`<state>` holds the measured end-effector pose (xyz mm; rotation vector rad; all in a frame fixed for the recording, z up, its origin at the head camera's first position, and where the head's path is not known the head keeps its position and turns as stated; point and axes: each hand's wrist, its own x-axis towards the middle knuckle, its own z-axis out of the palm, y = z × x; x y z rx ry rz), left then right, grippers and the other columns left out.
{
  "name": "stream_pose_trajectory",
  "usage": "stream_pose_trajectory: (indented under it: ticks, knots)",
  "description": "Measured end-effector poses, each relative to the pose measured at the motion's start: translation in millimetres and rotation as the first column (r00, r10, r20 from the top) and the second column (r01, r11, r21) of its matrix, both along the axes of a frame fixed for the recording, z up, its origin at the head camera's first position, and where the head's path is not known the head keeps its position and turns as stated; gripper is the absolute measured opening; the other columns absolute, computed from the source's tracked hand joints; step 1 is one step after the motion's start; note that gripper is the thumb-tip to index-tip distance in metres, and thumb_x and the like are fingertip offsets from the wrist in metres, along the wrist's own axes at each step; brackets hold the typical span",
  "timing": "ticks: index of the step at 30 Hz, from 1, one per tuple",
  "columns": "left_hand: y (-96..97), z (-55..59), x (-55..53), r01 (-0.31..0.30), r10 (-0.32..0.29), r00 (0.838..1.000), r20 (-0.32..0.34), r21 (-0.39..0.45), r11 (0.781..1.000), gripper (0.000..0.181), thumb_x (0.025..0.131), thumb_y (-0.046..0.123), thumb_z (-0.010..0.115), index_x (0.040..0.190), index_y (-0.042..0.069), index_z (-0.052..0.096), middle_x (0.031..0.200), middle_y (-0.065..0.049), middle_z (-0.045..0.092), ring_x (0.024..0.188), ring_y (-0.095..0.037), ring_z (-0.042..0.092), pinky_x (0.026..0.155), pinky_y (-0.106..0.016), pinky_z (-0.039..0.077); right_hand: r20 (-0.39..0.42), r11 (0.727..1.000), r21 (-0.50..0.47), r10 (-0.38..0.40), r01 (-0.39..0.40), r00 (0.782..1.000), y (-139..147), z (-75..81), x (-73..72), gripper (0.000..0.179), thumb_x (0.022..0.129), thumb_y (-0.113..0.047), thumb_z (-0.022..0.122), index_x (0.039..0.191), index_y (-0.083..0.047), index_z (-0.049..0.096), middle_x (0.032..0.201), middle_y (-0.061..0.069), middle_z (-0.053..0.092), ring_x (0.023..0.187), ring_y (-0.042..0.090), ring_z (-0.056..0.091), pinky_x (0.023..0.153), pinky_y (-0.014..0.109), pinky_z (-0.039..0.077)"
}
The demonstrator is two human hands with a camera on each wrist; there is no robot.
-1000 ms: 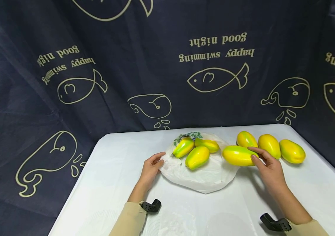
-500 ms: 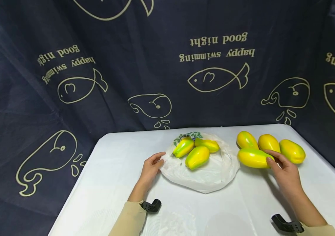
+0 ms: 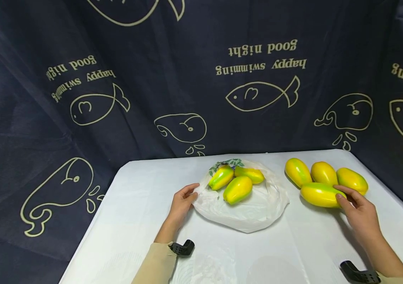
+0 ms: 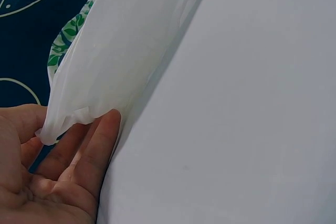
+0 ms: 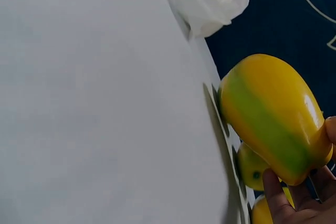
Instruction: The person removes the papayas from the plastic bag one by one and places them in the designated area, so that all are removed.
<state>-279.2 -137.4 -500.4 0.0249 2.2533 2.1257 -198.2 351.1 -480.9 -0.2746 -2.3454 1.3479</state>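
Note:
With the thumb and fingers of my left hand (image 3: 182, 200), I pinch the left rim of a white plastic bag (image 3: 244, 219) printed with green leaves. In the left wrist view the bag's edge (image 4: 79, 116) runs between thumb and fingers. Inside the open bag lie three yellow-green papayas (image 3: 237, 190). Over on the right, my right hand (image 3: 361, 211) grips one end of another papaya (image 3: 320, 195), held lengthwise in front of the others. The right wrist view shows this papaya (image 5: 273, 114) close up, fingertips at its narrow end; whether it touches the table is unclear.
Three more papayas (image 3: 323, 172) stand in a row behind the held one, near the table's back right. A white-covered table (image 3: 134, 221) lies under everything. A dark curtain (image 3: 187, 79) with fish and whale drawings hangs behind it.
My right hand has moved to the right with the papaya, away from the bag's right side to the front of the row. The left hand and the bag have stayed in place.

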Motion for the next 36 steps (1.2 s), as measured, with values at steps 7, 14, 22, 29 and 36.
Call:
stream_pose_trajectory:
  ticks: [7,14,22,29,36]
  knots:
    - [0.3,-1.3,-0.1,-0.005,0.005,1.000,0.000,0.004,1.000,0.035,0.098,0.010,0.060,0.132,0.012,0.065,0.133,-0.015,0.058,0.085,-0.009,0.059,0.064,-0.020,0.051,0.006,1.000,-0.020,-0.012,0.013,1.000,6.7,-5.3,-0.5,0.035,0.102,-0.027,0.056,0.135,-0.017,0.063,0.104,-0.041,0.046,0.096,-0.016,0.041,0.070,-0.003,0.041]
    - [1.0,-1.3,0.0,-0.006,0.006,1.000,-0.005,0.004,1.000,0.036,0.098,0.010,0.060,0.134,0.010,0.063,0.134,-0.017,0.058,0.084,-0.009,0.059,0.062,-0.020,0.051,0.019,0.998,-0.064,-0.002,0.003,1.000,9.3,-10.1,-2.2,0.035,0.103,-0.026,0.054,0.136,-0.017,0.061,0.104,-0.038,0.047,0.095,-0.015,0.043,0.072,-0.003,0.041]
    - [0.8,-1.7,-0.8,-0.004,0.004,1.000,-0.003,0.009,1.000,0.035,0.098,0.010,0.060,0.133,0.011,0.064,0.136,-0.016,0.059,0.086,-0.009,0.059,0.063,-0.020,0.051,0.063,0.998,-0.022,-0.052,0.054,0.997,9.9,-10.4,-3.4,0.038,0.105,-0.031,0.048,0.140,-0.018,0.058,0.102,-0.037,0.043,0.096,-0.014,0.039,0.071,-0.001,0.039]
    - [1.0,-1.1,-1.0,-0.008,0.008,1.000,0.004,0.012,1.000,0.036,0.098,0.009,0.060,0.133,0.010,0.064,0.137,-0.016,0.058,0.084,-0.008,0.058,0.062,-0.020,0.050,0.100,0.996,-0.031,-0.080,0.084,0.992,11.3,-10.6,-4.5,0.039,0.105,-0.034,0.048,0.141,-0.023,0.058,0.101,-0.038,0.043,0.101,-0.014,0.036,0.071,-0.001,0.036]
    - [1.4,-1.6,-2.2,-0.016,0.016,1.000,0.019,0.011,1.000,0.037,0.097,0.009,0.061,0.134,0.010,0.063,0.139,-0.016,0.057,0.082,-0.008,0.057,0.061,-0.019,0.050,0.075,0.997,-0.069,-0.036,0.041,0.997,11.1,-11.1,-2.3,0.040,0.104,-0.032,0.051,0.141,-0.021,0.057,0.103,-0.039,0.047,0.101,-0.017,0.037,0.072,-0.003,0.037]
